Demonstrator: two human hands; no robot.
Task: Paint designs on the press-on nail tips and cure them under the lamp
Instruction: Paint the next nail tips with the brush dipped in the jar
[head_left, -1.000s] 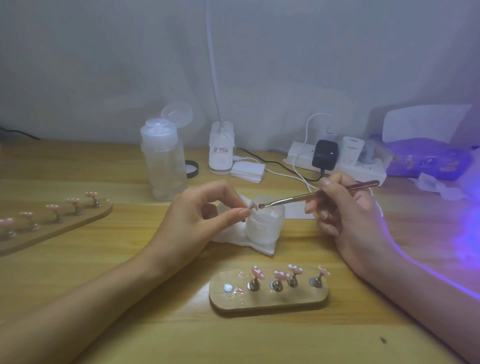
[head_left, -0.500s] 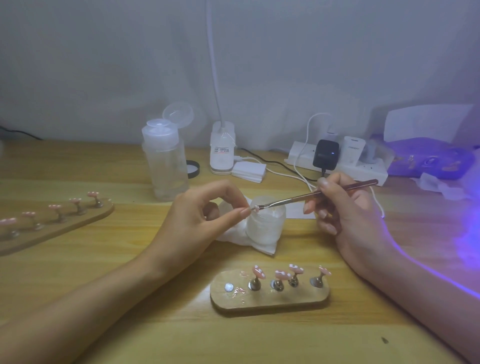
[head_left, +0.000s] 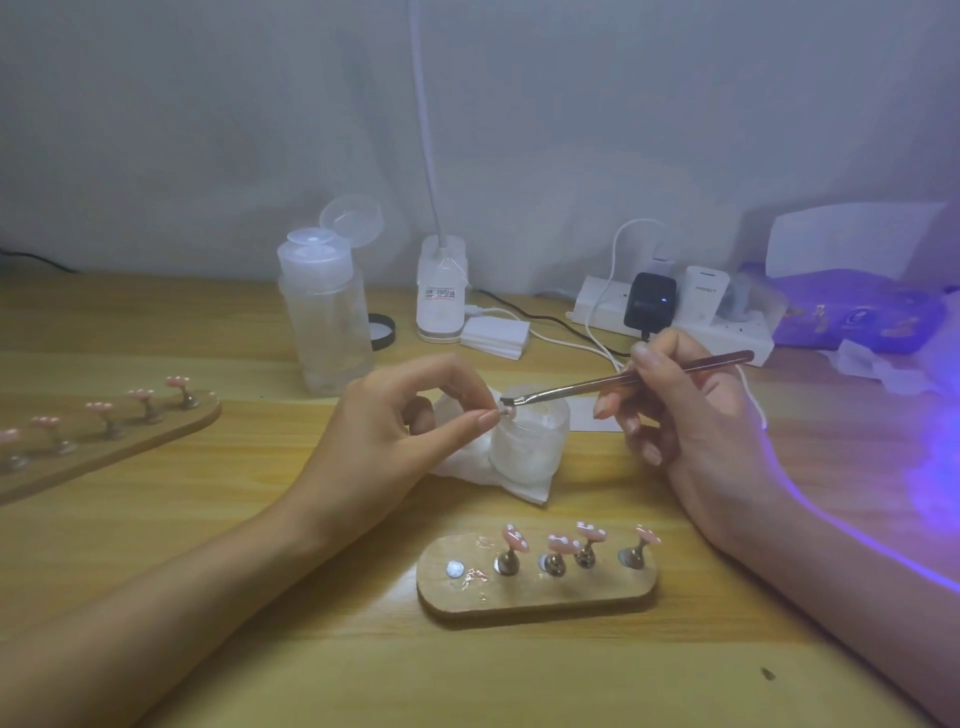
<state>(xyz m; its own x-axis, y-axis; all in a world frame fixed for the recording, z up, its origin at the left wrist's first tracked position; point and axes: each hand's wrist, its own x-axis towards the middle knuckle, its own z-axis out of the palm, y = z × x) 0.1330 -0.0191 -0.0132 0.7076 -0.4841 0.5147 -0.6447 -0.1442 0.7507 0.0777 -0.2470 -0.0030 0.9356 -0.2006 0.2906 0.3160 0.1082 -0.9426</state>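
My left hand (head_left: 395, 426) pinches a small pink nail tip (head_left: 505, 411) between thumb and forefinger, above a frosted jar (head_left: 530, 441). My right hand (head_left: 691, 415) grips a thin nail brush (head_left: 623, 382), and its bristle end touches the pinched tip. In front of me lies a small wooden stand (head_left: 535, 584) with several pink nail tips (head_left: 563, 543) on metal pegs and one bare peg spot at its left. A longer wooden stand (head_left: 119, 441) with several pink tips lies at the left.
A white tissue (head_left: 467, 462) lies under the jar. Behind it stand a clear pump bottle (head_left: 324, 322), a white lamp base (head_left: 440, 296), a black lid (head_left: 383, 331) and a power strip (head_left: 675, 322) with chargers. Purple lamp light (head_left: 930, 457) glows at the right by a purple packet (head_left: 857, 317).
The brush tip has slid a little left onto the pinched nail tip. Both hands otherwise stay where they were.
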